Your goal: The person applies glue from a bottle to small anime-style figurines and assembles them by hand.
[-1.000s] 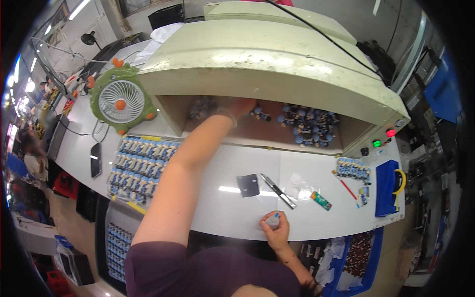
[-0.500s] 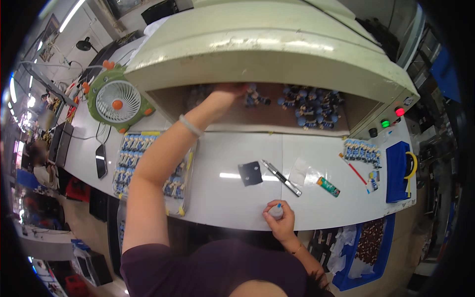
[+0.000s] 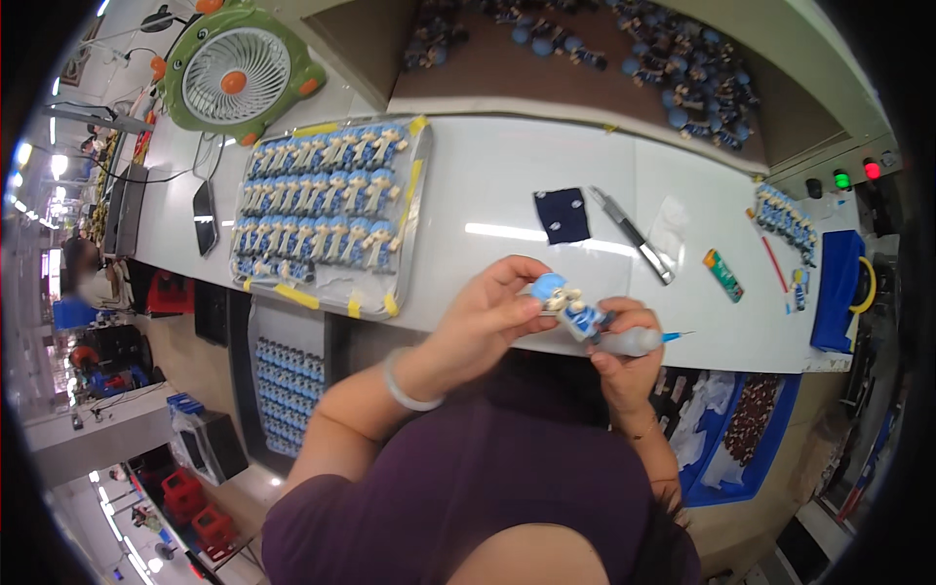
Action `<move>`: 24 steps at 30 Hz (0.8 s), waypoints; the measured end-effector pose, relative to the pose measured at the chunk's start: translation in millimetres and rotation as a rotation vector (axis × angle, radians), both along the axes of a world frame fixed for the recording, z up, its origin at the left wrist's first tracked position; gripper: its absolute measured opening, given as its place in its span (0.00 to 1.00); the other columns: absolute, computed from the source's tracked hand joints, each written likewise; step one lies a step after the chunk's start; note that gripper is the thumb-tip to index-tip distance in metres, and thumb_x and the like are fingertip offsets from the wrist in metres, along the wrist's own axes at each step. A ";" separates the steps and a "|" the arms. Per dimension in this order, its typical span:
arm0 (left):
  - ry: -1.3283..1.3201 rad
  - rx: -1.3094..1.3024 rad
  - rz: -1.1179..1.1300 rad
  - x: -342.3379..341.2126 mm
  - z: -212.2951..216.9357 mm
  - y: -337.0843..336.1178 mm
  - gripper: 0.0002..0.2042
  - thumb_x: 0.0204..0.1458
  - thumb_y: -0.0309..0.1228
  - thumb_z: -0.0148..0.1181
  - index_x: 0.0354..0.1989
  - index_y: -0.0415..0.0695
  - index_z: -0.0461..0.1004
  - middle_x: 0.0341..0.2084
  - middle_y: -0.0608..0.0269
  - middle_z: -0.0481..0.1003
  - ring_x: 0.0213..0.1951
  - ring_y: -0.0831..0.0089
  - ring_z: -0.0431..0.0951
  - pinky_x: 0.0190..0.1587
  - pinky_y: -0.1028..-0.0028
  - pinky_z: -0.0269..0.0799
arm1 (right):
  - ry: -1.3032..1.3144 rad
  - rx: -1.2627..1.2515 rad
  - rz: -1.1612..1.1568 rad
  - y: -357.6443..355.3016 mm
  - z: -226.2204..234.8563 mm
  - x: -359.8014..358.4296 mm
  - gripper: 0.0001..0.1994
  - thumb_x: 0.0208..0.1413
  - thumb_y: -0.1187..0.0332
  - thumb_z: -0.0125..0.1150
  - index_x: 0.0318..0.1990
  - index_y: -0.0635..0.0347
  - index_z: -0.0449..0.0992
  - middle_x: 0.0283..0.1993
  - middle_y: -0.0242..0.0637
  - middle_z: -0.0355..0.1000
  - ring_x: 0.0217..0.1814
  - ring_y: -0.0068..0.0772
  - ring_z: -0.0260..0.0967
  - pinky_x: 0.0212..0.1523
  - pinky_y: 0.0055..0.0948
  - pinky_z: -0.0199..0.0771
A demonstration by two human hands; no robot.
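Tray of figurines (image 3: 327, 214) left on table (image 3: 487, 175), fan (image 3: 237, 73) behind it, cloth patch (image 3: 563, 215) right of tray

Partly hidden behind left hand (image 3: 483, 317) fingers: small blue figurine (image 3: 570, 304) (details too small to tell). White bottle (image 3: 634, 340) mostly wrapped by right hand (image 3: 624, 366). Heap of figurines (image 3: 682, 78) cut off at top edge.

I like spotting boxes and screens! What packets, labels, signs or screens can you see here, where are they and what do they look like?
Phone: left on the white table, beside the tray; flat, dark, screen blank.
Small packet: right on the table; narrow, green and orange.
Clear plastic bag: right of the metal tool; see-through, flat.
Indicator lights: far right; round, one green, one red.
No signs show.
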State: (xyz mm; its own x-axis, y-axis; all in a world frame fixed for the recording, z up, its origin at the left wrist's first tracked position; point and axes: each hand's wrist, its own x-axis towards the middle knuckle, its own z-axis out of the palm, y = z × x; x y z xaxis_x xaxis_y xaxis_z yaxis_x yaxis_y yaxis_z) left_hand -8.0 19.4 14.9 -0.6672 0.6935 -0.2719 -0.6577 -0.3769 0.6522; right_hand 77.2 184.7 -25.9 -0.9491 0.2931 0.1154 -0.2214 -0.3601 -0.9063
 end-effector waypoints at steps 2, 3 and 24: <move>-0.160 0.040 0.017 11.9 -12.7 3.4 0.14 0.50 0.27 0.52 0.45 0.42 0.60 0.40 0.65 0.65 0.44 0.74 0.68 0.45 0.76 0.68 | -0.036 0.102 -0.068 -2.8 4.1 -1.8 0.19 0.35 0.71 0.69 0.32 0.59 0.64 0.41 0.43 0.66 0.39 0.24 0.63 0.39 0.22 0.65; -0.183 0.062 0.011 14.2 -17.1 1.3 0.14 0.51 0.26 0.50 0.46 0.42 0.59 0.40 0.64 0.65 0.44 0.75 0.68 0.44 0.77 0.68 | -0.055 0.131 -0.050 -3.8 3.8 -3.8 0.18 0.35 0.71 0.69 0.32 0.59 0.64 0.41 0.43 0.66 0.40 0.25 0.63 0.39 0.22 0.64; 0.992 -0.351 -0.135 30.5 -7.6 -27.8 0.21 0.45 0.23 0.54 0.47 0.39 0.53 0.33 0.58 0.66 0.30 0.72 0.69 0.33 0.76 0.65 | -0.142 0.006 0.330 3.7 41.1 -8.5 0.14 0.38 0.75 0.58 0.35 0.62 0.65 0.39 0.41 0.63 0.37 0.27 0.64 0.40 0.25 0.64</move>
State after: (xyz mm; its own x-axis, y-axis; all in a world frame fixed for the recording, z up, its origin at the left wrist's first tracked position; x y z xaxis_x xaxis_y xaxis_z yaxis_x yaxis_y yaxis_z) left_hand 22.5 -8.4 7.3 -0.6234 0.7668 0.1530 0.2065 -0.0273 0.9781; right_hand 68.7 188.4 15.3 -0.9992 -0.0320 -0.0233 0.0338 -0.3855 -0.9221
